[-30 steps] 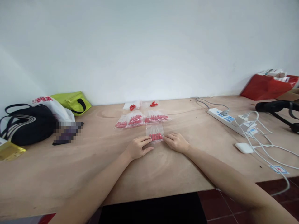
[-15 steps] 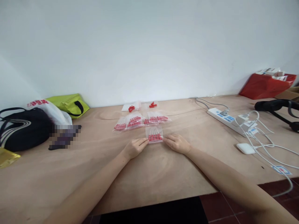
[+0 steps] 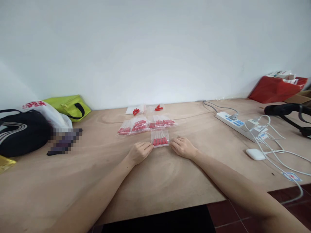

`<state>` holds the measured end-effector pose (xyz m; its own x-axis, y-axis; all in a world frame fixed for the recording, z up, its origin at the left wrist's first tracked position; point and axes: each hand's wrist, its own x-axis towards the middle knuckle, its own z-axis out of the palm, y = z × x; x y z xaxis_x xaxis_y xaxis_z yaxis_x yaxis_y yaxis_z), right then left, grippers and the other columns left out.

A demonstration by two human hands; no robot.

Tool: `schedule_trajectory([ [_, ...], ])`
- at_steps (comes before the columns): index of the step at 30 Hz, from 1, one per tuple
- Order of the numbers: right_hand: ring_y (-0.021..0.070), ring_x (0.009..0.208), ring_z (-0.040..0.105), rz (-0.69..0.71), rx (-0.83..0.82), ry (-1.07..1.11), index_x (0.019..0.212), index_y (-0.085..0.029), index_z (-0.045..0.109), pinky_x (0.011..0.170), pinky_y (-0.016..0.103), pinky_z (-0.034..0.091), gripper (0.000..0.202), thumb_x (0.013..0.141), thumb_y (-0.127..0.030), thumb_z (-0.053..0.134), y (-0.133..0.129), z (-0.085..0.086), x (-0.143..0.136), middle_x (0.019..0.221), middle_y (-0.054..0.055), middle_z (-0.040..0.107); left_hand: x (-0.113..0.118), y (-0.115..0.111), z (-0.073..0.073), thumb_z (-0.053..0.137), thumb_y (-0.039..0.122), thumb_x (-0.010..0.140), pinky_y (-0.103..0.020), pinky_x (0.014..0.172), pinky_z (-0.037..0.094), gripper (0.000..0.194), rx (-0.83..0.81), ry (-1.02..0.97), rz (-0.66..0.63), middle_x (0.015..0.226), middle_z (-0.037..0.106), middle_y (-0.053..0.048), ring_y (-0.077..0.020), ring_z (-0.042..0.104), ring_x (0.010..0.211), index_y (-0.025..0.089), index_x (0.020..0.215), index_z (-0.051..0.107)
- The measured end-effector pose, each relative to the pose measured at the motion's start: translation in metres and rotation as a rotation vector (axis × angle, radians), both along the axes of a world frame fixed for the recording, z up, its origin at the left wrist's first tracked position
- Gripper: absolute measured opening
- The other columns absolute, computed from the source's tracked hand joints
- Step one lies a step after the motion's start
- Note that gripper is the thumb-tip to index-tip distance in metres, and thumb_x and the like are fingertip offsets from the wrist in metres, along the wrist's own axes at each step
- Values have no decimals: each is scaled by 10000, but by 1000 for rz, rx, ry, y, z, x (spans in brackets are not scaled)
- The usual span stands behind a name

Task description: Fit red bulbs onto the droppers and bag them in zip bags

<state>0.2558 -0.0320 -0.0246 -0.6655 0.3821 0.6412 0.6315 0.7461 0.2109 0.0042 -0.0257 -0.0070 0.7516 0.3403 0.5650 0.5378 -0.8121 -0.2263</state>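
A small clear zip bag (image 3: 159,133) with several red pieces in a row lies flat on the wooden table (image 3: 155,181) in front of me. My left hand (image 3: 140,152) pinches its near left corner, fingers pressed together. At the near right corner, my right hand (image 3: 184,148) is closed on the bag in the same way. Just beyond lie more filled bags, a left group (image 3: 133,125) and a right group (image 3: 162,122), overlapping. Farther back, one pile of loose red pieces (image 3: 136,111) rests on a clear bag, with another red pile (image 3: 158,107) to its right.
On the right are a white power strip (image 3: 229,122) with tangled cables, a white charger (image 3: 255,154), a black headset (image 3: 279,110) and a red bag (image 3: 277,89). The left side holds a black bag (image 3: 24,136), a white plastic bag (image 3: 57,118) and a yellow-green bag (image 3: 69,108).
My hands stay at the bag's near corners, with only slight finger movement. The whole view has shifted a little; the other bags lie as before.
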Motion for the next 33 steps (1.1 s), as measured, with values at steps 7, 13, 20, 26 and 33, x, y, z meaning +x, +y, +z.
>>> schedule_trajectory([
  [7, 124, 665, 451, 1, 61, 7, 776, -174, 586, 597, 283, 276, 191, 864, -185, 416, -3, 8, -30, 716, 38, 565, 2, -1, 0, 417, 173, 868, -217, 565, 496, 229, 63, -14, 0, 740, 678, -25, -122, 635, 640, 174, 757, 618],
  [13, 126, 656, 432, 42, 116, -15, 712, -170, 583, 589, 284, 265, 222, 865, -181, 422, 6, 7, -58, 693, 32, 556, 3, -2, 3, 424, 162, 869, -224, 577, 498, 205, 92, -42, -10, 744, 679, -18, -124, 636, 639, 167, 782, 610],
  [20, 128, 636, 416, 75, 109, -52, 656, -159, 554, 585, 278, 261, 256, 866, -192, 411, 9, 10, -58, 646, 27, 518, 3, -2, 3, 436, 149, 860, -225, 567, 489, 193, 68, -57, -35, 744, 675, -23, -128, 631, 637, 165, 776, 608],
  [26, 128, 625, 396, 44, 160, -62, 663, -155, 551, 573, 293, 228, 261, 871, -170, 393, 7, 12, -47, 636, 25, 508, 1, -2, 1, 433, 152, 862, -218, 569, 477, 198, 48, -93, -31, 716, 666, -26, -120, 623, 619, 164, 763, 604],
  [33, 133, 633, 386, -22, 200, -64, 685, -146, 566, 587, 297, 228, 220, 852, -135, 423, 2, 11, -18, 665, 37, 533, 0, -2, 0, 475, 155, 847, -201, 535, 459, 149, 39, -155, -46, 697, 662, -13, -108, 621, 608, 156, 755, 592],
])
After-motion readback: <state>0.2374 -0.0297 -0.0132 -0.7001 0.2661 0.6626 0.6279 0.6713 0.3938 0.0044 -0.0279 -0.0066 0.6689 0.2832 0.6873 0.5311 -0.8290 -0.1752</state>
